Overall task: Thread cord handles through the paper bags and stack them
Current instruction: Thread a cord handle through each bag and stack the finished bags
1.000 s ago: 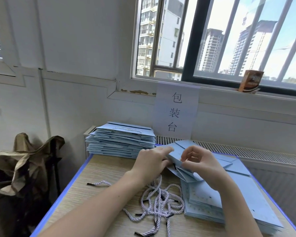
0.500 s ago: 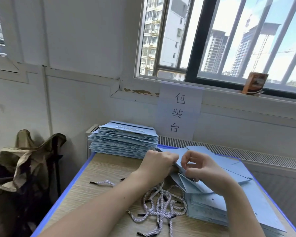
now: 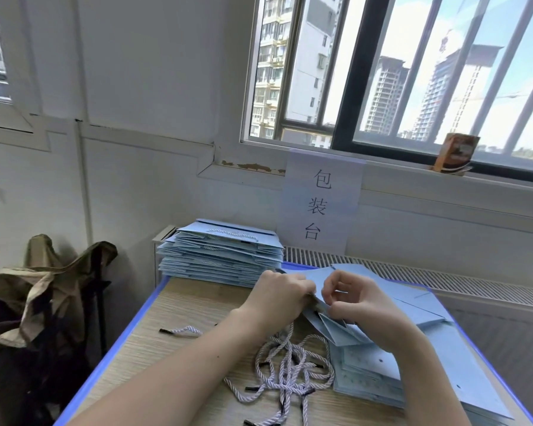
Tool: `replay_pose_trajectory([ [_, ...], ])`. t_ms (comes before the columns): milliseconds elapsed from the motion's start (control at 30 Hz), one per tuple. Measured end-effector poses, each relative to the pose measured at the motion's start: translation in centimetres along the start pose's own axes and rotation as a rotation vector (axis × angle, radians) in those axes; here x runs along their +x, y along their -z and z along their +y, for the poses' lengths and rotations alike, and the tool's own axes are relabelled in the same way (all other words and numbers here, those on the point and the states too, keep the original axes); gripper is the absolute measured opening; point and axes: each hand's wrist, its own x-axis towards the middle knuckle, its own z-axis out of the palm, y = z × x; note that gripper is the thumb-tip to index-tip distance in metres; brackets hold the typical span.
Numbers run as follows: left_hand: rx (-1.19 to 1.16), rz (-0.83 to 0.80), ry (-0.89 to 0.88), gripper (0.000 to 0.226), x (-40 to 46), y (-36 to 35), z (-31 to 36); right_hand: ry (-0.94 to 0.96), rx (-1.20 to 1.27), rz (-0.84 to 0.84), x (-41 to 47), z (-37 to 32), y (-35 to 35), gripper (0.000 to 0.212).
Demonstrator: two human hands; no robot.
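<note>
A light blue paper bag (image 3: 336, 329) is lifted at its near end above a pile of flat blue bags (image 3: 382, 373) on the right of the table. My left hand (image 3: 282, 298) grips the bag's left edge with curled fingers. My right hand (image 3: 356, 302) pinches the bag's top edge beside it, fingers curled. A heap of white-and-grey twisted cords with black tips (image 3: 285, 370) lies just below my hands, and one cord runs up under my left hand. At the back left stands a stack of finished bags (image 3: 219, 253) with a cord handle on top.
A single loose cord (image 3: 182, 331) lies on the wooden table (image 3: 179, 309) with its blue edge. A paper sign (image 3: 319, 204) hangs on the wall behind. A brown crumpled bag (image 3: 43, 287) sits left of the table. A radiator grille (image 3: 443, 278) runs behind, and a small box (image 3: 456, 152) stands on the sill.
Both hands stay on the lifted bag and have drawn closer together at its top edge. The view has shifted slightly.
</note>
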Motion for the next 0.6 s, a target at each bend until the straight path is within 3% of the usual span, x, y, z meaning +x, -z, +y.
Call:
replay_pose_trajectory([
  [100,0.002,0.060,-0.016,0.012,-0.1,0.1,0.2,0.005,0.013,-0.027,0.1,0.1,0.0,0.020],
  [233,0.012,0.077,-0.027,0.014,-0.1,0.2,0.3,0.009,0.026,-0.025,0.1,0.1,0.1,0.021],
  [433,-0.065,-0.105,-0.020,0.032,-0.1,1.2,-0.2,-0.015,0.021,0.039,0.0,0.4,0.6,0.019],
  [600,0.005,-0.067,-0.006,0.017,-0.1,0.9,0.0,-0.003,0.021,-0.026,0.1,0.2,-0.2,0.023],
])
